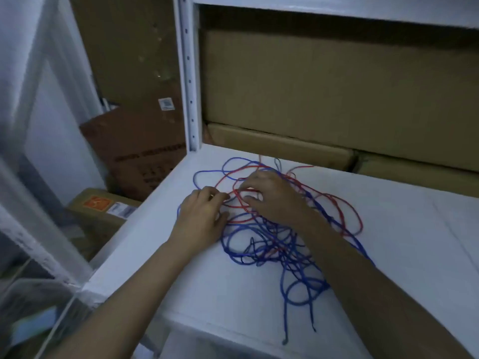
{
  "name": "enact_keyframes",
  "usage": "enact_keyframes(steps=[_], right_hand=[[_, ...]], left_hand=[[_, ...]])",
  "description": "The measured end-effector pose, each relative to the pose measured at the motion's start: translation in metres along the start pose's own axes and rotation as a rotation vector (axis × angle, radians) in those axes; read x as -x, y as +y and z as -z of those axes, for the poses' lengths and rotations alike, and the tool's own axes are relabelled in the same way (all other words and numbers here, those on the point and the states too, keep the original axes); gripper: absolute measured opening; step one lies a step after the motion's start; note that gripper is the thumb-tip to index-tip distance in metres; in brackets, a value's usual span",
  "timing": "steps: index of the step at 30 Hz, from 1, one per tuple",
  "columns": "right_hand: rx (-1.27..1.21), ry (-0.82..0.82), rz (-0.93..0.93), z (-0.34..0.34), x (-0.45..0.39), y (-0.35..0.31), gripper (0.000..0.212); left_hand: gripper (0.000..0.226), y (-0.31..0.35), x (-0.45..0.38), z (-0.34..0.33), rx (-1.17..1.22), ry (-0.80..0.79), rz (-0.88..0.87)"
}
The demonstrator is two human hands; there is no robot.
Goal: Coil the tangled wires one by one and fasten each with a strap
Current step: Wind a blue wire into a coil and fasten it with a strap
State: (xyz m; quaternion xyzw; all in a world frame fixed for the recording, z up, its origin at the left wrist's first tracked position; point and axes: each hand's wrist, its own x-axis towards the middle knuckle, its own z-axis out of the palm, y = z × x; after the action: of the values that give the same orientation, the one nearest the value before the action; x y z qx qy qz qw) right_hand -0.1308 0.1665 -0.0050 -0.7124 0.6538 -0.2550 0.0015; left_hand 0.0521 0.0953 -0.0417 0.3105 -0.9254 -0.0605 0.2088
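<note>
- The tangle of red and blue wires (280, 229) lies loose on the white shelf board (388, 242), in front of the stacked cardboard boxes (324, 99).
- The left hand (202, 216) sits at the tangle's left edge, fingers curled in, pinching a red strand.
- The right hand (269, 195) is on top of the tangle, fingers bent and hooked into red loops.
- Blue ends trail off the tangle toward the board's front edge.

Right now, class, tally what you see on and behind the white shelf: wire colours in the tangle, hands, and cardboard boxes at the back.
Wire colours: 2, red wire and blue wire
Hands: 2, left hand and right hand
Cardboard boxes: 3
Total: 7
</note>
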Motion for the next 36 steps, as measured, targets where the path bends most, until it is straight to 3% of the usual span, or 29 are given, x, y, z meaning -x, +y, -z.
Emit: enact_keyframes(steps=[3,8,10,15,21,24,26,31,34,36], right_hand=[[0.05,0.155,-0.238,0.02,0.071,-0.004,0.017],[0.057,0.162,-0.466,0.019,0.172,-0.023,0.01],[0.024,0.109,-0.476,0.013,0.197,-0.03,0.012],[0.072,-0.052,-0.305,0.003,0.223,-0.028,0.024],[0.148,-0.05,-0.053,0.005,0.222,-0.022,0.018],[0.145,-0.015,0.034,0.008,0.22,-0.017,0.016],[0.105,-0.008,0.041,0.008,0.219,-0.013,0.016],[-0.166,0.091,-0.075,0.01,0.214,-0.015,0.013],[-0.355,0.169,-0.224,0.013,0.209,-0.018,0.005],[-0.486,0.226,-0.304,0.02,0.203,-0.023,0.015]], left_hand=[[0.038,0.027,0.02,-0.004,0.085,-0.015,-0.145],[0.032,0.064,0.053,-0.017,0.185,0.046,-0.281],[0.027,0.08,0.065,-0.016,0.211,0.092,-0.323],[0.034,0.104,0.087,-0.01,0.161,0.094,-0.349],[0.035,0.12,0.111,-0.011,0.03,0.02,-0.231],[0.049,0.136,0.121,-0.006,-0.015,-0.131,-0.079],[0.038,0.138,0.124,-0.01,-0.047,-0.201,0.002],[0.033,0.147,0.127,-0.01,0.153,-0.234,0.157],[0.029,0.151,0.123,-0.008,0.17,-0.129,0.191],[0.03,0.152,0.119,-0.007,0.18,-0.025,0.198]])
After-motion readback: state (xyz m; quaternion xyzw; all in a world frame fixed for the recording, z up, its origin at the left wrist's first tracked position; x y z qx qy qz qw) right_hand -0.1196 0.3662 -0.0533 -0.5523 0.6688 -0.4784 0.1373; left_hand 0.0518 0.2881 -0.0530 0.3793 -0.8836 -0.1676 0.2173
